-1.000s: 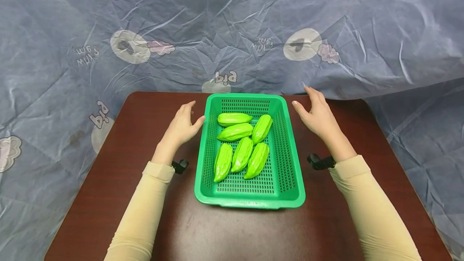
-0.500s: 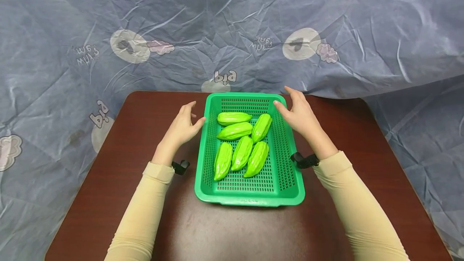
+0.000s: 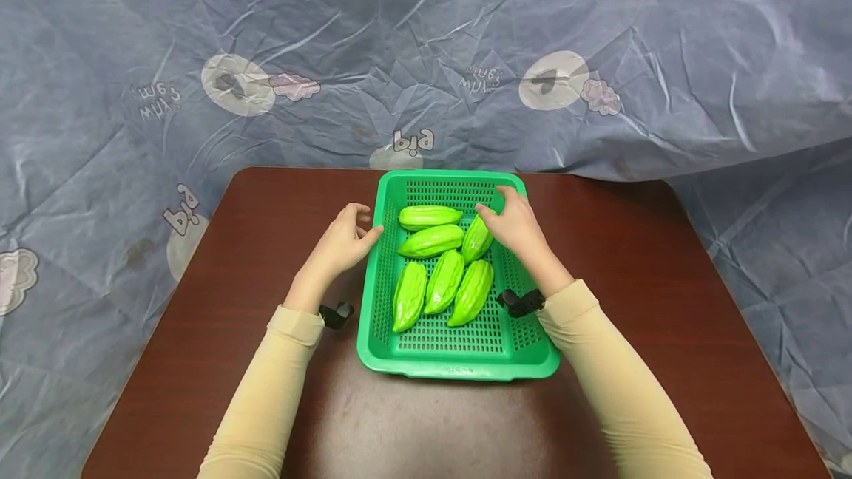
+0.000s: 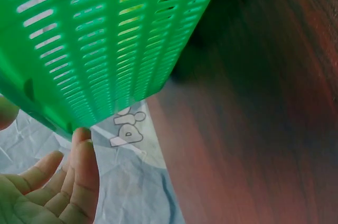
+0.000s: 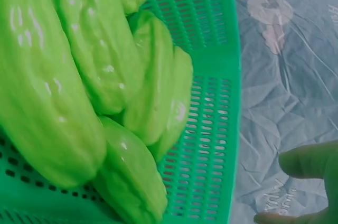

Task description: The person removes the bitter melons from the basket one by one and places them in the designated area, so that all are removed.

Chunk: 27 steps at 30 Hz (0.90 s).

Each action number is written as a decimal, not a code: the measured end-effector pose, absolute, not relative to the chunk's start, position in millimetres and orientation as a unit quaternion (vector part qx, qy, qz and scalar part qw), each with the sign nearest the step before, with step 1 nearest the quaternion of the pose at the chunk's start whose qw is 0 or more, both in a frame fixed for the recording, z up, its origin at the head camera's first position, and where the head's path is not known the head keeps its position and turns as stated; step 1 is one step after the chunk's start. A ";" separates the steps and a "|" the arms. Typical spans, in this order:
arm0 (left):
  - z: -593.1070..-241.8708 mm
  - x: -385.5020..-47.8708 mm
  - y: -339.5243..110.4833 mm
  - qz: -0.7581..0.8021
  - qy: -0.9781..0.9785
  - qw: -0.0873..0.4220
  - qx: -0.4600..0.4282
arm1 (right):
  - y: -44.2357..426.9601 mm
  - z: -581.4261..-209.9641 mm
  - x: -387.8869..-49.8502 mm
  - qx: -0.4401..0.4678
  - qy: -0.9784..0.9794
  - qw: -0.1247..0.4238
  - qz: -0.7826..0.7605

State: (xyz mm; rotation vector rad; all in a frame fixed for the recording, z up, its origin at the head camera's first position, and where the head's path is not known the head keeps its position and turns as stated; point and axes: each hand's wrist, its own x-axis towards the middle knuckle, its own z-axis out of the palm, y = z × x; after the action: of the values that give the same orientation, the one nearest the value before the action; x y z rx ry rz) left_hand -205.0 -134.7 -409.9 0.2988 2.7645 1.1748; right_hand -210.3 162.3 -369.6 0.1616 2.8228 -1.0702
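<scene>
Several bright-green, ridged bitter melons lie in a green perforated plastic basket (image 3: pixel 459 370) on the table. My right hand (image 3: pixel 518 228) hovers over the basket's right side, its thumb and fingers apart above the far-right bitter melon (image 3: pixel 476 244), partly covering it. In the right wrist view its fingers are separate from the bitter melons. Beside the basket's left wall is my left hand (image 3: pixel 342 241), with loosely bent fingers and the thumb at the rim. The left wrist view shows its fingers (image 4: pixel 84 174) outside the rim; whether they touch it I cannot tell.
The dark brown wooden table (image 3: pixel 220 279) extends around the basket on both sides and in front. Behind it hangs a wrinkled grey-blue cloth (image 3: pixel 426 58) with printed patterns. Each wrist wears a black band (image 3: pixel 522 302).
My right hand has moved left from outside the basket to above the far-right bitter melon. My left hand has shifted slightly toward me and right, its fingers bending more. The basket stays put.
</scene>
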 end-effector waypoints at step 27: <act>-423.8 -197.8 -134.6 0.427 0.895 0.087 0.091 | 138.2 -414.0 -221.1 0.137 0.935 0.183 -0.271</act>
State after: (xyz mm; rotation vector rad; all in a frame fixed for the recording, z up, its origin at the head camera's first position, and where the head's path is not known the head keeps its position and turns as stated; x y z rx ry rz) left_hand -197.8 -134.6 -423.8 0.2699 2.6672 1.2719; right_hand -221.1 138.2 -414.0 0.3870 2.6388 -0.7645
